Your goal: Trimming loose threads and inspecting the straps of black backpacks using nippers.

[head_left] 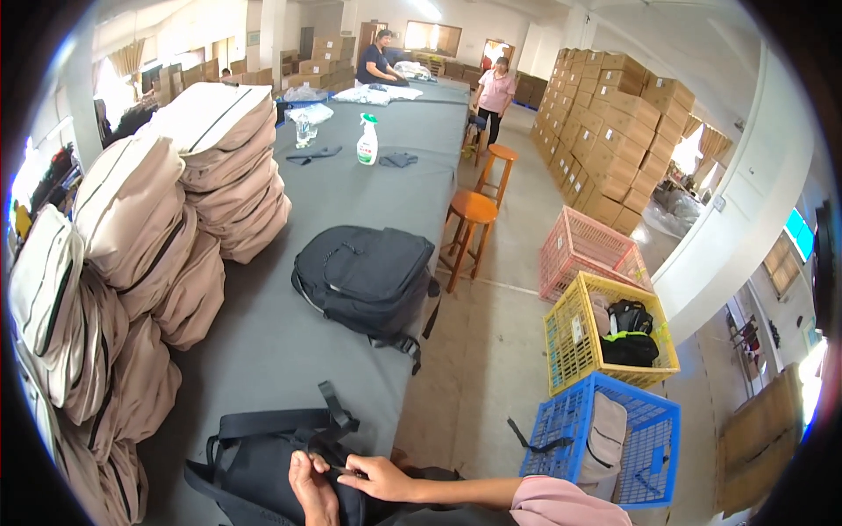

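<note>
A black backpack (250, 465) lies on the grey-covered table right in front of me, its straps and a buckle sticking out toward the far side. My left hand (313, 485) is closed on a dark part of it near the middle. Close beside it, my right hand (379, 479) pinches the same area; the exact piece between the fingers is too small to make out. Farther up the table, a second black backpack (364, 276) rests front side up, with its straps hanging over the right edge.
Beige backpacks (140, 219) are piled along the left. A spray bottle (367, 140) and dark cloths stand beyond. To the right are orange stools (474, 209), a pink crate (583, 250), a yellow crate (570, 351) and a blue crate (649, 456) holding bags. Cartons (605, 131) and two people are farther off.
</note>
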### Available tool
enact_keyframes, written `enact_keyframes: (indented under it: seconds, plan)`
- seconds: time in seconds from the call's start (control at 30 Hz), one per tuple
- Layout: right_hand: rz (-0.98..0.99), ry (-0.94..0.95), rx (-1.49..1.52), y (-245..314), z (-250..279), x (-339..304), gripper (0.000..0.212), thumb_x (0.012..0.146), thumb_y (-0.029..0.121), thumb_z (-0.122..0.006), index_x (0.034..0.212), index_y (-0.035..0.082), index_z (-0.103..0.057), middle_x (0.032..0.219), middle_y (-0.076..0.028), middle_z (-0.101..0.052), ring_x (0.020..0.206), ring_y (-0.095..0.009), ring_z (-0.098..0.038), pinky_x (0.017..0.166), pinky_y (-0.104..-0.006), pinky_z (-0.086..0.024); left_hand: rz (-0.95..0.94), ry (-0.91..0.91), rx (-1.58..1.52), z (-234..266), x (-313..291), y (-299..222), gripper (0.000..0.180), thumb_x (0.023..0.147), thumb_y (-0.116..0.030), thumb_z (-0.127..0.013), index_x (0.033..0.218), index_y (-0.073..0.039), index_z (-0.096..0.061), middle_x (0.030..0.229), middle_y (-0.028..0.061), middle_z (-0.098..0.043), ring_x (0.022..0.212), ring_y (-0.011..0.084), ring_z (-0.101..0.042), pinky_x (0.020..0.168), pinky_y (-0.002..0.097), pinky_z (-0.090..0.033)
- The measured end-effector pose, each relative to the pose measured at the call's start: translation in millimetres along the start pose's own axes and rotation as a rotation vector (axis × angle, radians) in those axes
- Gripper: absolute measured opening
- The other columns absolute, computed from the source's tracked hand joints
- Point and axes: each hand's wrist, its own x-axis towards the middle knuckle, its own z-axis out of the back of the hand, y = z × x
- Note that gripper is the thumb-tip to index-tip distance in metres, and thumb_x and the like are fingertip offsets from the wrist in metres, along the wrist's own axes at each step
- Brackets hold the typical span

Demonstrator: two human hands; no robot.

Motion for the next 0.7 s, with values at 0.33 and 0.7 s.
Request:
enact_keyframes:
  seconds: [0.33,0.7]
  plan:
    - [-0.047,0.249,0.136,7.0,22.6,27.8,0.018,0.084,0.017,-0.065,0.085,0.001,-0.056,0.075,-0.015,-0.058,0.065,-0.025,-0.057,0.063,-0.0329,-0.045,-0.105,-0.167,0.051,-23.0,1.1,-16.2,0.022,0.092,-0.013,-0.05,0.072,-0.011,-0.041,0.061,-0.0026,-0.032,0.054,0.0084,-0.03,0.049,0.0241,-0.024]
    - [-0.332,0.156,0.494,-43.0,80.8,69.7,0.018,0.095,0.014,-0.048,0.086,0.001,-0.057,0.055,0.006,-0.039,0.045,-0.001,-0.03,0.043,-0.0184,-0.027,-0.522,-0.126,1.282,-30.4,-27.8,-7.9,0.015,0.08,-0.016,-0.065,0.083,-0.003,-0.058,0.088,0.0077,-0.06,0.084,0.023,-0.056,0.083,0.0342,-0.039]
